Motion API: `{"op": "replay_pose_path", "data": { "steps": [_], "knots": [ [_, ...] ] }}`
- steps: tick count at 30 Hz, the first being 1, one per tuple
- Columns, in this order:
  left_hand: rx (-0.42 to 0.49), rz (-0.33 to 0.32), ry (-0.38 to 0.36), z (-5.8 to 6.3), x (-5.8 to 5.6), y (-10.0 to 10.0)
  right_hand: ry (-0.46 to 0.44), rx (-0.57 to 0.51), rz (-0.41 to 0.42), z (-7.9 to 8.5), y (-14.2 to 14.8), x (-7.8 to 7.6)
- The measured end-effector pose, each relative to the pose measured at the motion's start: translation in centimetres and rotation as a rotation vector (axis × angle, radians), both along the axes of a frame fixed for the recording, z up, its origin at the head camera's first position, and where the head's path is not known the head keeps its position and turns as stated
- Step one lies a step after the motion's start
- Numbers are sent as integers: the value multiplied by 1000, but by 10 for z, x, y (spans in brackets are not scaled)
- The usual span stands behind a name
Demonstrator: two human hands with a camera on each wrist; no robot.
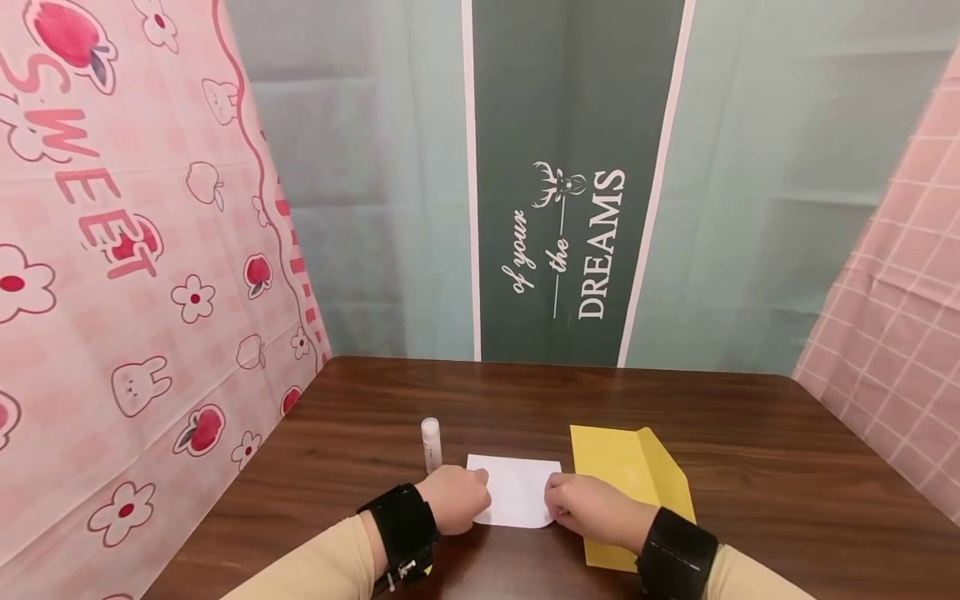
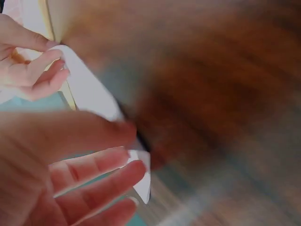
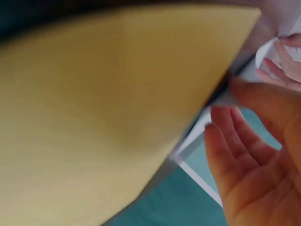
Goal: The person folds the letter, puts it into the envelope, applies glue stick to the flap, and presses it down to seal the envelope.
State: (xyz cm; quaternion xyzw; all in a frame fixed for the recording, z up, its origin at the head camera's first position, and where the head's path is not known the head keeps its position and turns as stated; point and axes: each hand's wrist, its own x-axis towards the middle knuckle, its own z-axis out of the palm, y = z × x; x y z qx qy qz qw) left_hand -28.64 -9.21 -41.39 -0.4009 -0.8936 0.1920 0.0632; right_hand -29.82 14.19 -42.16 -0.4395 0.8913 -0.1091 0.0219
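Note:
A small white sheet of paper (image 1: pixel 517 493) with rounded near corners lies between both hands at the near middle of the table. My left hand (image 1: pixel 456 500) pinches its left edge between thumb and fingers, seen closely in the left wrist view. At the opposite edge, my right hand (image 1: pixel 596 507) pinches the paper with curled fingertips. Under the right wrist lies a yellow paper envelope (image 1: pixel 611 462) with a raised, pointed flap; it fills much of the right wrist view. A white glue stick (image 1: pixel 431 443) with its cap on sits just beyond the left hand.
The dark brown wooden table (image 1: pixel 495 400) runs back to a green curtain (image 1: pixel 390 208) with white lettering. Pink patterned cloths hang on the left and right sides. A sliver of something yellow (image 1: pixel 428 570) shows beneath the left wrist band.

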Motion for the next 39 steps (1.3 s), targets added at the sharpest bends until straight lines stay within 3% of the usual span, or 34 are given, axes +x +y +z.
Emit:
{"op": "replay_pose_path", "data": {
  "steps": [5, 11, 15, 18, 22, 28, 35, 39],
  "knots": [
    [40, 112, -55, -4, -4, 9, -83, 36, -51, 3, -5, -2],
    [63, 247, -125, -17, -9, 20, 79, 137, -24, 1, -22, 6],
    [84, 301, -188, -22, -17, 24, 132, 212, -70, -1, -33, 5],
    [102, 326, -220, -21, -24, 28, 93, 281, -148, 1, -38, -1],
    [128, 368, -271, -17, -30, 34, -25, 319, -249, 7, -44, -7],
    [158, 410, -301, -17, -37, 36, -92, 320, -252, 9, -50, -17],
    [202, 430, -352, -8, -33, 39, -183, 319, -342, 8, -52, -23],
    [208, 432, -358, -9, -32, 40, -196, 324, -365, 6, -52, -23]
  ]
}}
